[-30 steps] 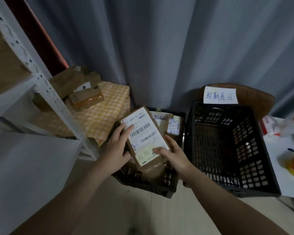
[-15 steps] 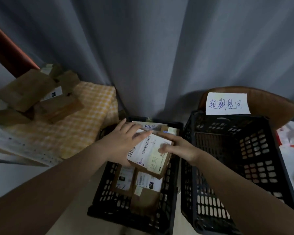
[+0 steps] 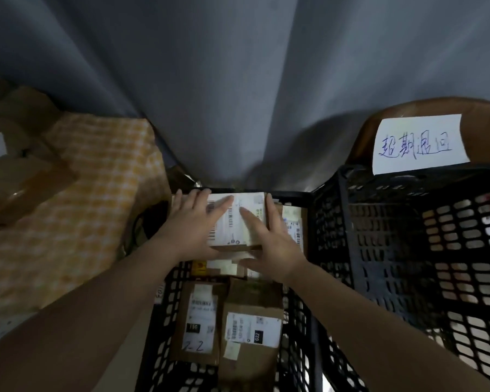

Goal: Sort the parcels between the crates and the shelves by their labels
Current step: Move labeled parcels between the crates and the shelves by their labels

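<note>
A brown cardboard parcel with a white barcode label point(image 3: 238, 222) lies at the far end of the left black crate point(image 3: 164, 321), on top of other parcels. My left hand point(image 3: 194, 224) grips its left side and my right hand point(image 3: 266, 244) its right side, fingers spread over the label. Nearer to me in the same crate lie a parcel marked "2-2" point(image 3: 200, 321) and a parcel with a "032" sticker point(image 3: 251, 329). The right black crate point(image 3: 408, 250) looks empty; a handwritten paper sign point(image 3: 417, 142) stands behind it.
A yellow checked cloth point(image 3: 91, 207) covers a surface on the left, with brown boxes point(image 3: 20, 182) stacked on it. A grey curtain point(image 3: 238, 80) hangs behind the crates. A brown chair back point(image 3: 487, 120) carries the sign.
Both hands have carried the labelled parcel down and away from me, into the far end of the left crate. The view has tilted down and swung right; the shelf frame has left the view.
</note>
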{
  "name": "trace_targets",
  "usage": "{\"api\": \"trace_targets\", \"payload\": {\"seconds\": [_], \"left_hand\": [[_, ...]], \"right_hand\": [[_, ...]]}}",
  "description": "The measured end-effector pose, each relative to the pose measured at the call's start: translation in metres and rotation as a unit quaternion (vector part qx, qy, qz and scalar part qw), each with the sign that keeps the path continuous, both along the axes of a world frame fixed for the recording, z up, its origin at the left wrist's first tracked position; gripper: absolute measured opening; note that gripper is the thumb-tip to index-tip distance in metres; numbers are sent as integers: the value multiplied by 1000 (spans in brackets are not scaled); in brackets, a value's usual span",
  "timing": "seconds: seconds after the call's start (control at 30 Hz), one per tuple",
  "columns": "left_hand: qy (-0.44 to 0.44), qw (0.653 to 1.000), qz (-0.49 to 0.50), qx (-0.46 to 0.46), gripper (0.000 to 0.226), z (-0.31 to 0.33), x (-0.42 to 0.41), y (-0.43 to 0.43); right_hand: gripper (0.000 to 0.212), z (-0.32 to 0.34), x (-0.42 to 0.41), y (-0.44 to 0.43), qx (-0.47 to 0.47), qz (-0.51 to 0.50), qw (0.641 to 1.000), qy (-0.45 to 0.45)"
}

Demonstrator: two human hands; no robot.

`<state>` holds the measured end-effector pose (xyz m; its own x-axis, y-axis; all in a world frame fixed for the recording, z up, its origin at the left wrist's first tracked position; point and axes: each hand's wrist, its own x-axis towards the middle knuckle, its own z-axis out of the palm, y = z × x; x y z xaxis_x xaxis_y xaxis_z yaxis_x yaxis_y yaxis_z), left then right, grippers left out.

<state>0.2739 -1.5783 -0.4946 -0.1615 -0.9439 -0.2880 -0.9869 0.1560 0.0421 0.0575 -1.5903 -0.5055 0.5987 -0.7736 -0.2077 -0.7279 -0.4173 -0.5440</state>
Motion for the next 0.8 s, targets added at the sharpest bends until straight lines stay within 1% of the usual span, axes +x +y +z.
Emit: {"api": "trace_targets", "payload": {"seconds": [0.07,0.1,0.17,0.23,0.3,0.37,0.43,0.47,0.53,0.6,0.73,0.8], "left_hand": [[7,1000,-14,5,117,-16,3,-15],[9,1000,-25,6,117,-24,2,-19],[16,999,-43,-1,116,-38,2,-23],[24,998,-55,5,114,-48,5,-25],[29,997,-63,24,109,-56,11,-25],[17,996,-83,29,96,-61,16,-23],[14,997,-82,1,82,-64,18,-17],[20,997,-69,-15,79,-64,19,-13],[25,998,-44,-28,76,-63,17,-7],[24,999,-32,-22,75,-62,16,-4],[39,999,-3,19,64,-50,17,-7],[31,999,1,30,58,-39,19,0]], "right_hand": [[101,-16,5,-14,-74,22,995,66],[99,-24,7,-20,-95,34,990,93],[98,-39,9,-28,-122,53,981,141],[99,-50,10,-32,-138,64,974,169],[99,-56,12,-36,-137,70,971,184],[95,-61,18,-37,-130,74,968,201],[90,-65,23,-36,-125,72,967,212],[89,-67,25,-35,-123,67,967,211],[89,-68,26,-33,-121,62,967,216],[86,-66,24,-32,-114,60,966,226],[70,-50,26,-32,-91,61,966,232],[68,-39,30,-31,-91,71,962,248]]}}
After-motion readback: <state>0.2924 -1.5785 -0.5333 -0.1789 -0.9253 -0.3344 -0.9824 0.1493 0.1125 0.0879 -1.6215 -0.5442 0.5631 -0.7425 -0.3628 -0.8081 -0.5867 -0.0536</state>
